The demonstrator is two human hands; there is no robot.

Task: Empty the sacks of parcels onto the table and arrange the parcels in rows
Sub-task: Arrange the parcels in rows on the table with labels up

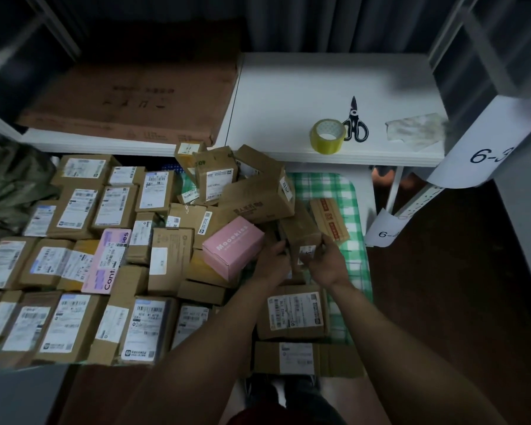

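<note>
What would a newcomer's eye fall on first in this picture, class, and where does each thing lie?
Likely the pink box, bright among brown parcels at the centre, just left of the two hands, left hand and right hand, gripping a small brown parcel. Next, the yellow tape roll and black scissors side by side on the white table behind.

A parcel sorting room: labelled parcels (pixel 74 210) in rows, numbered shelf tags (pixel 485 154), packing tape (pixel 327 136).
</note>
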